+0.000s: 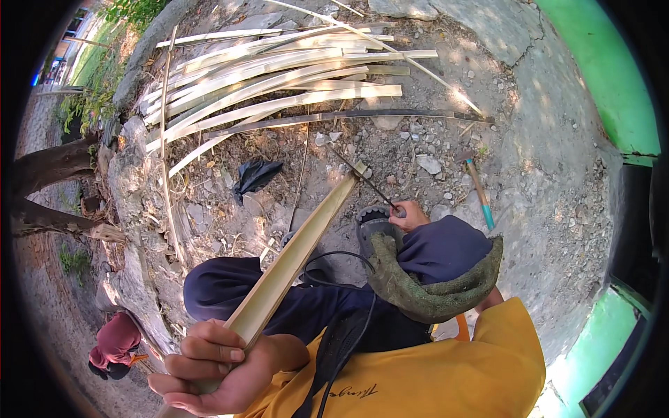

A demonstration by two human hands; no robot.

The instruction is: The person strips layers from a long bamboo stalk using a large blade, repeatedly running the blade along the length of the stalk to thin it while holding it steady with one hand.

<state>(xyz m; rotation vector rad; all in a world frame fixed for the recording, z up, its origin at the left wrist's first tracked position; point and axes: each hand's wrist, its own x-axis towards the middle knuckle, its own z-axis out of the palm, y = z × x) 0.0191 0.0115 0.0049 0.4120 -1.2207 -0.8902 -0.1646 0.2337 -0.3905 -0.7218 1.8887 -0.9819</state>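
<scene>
Bamboo strip gripped nr lower end by L fingers, running up to just L of R fingers; these closed round knife, its blade crossing strip's far end. Hammer on grnd R of R fingers; black bag well L of them; strip pile beyond both.

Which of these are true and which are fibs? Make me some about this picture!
1. The left hand holds a long pale strip. True.
2. The right hand is holding the hammer. False: the right hand holds a thin dark tool; the hammer lies on the ground.
3. The person's shirt is yellow. True.
4. The plastic bag is white. False: the plastic bag is black.
5. Many more pale strips lie on the ground. True.
</scene>
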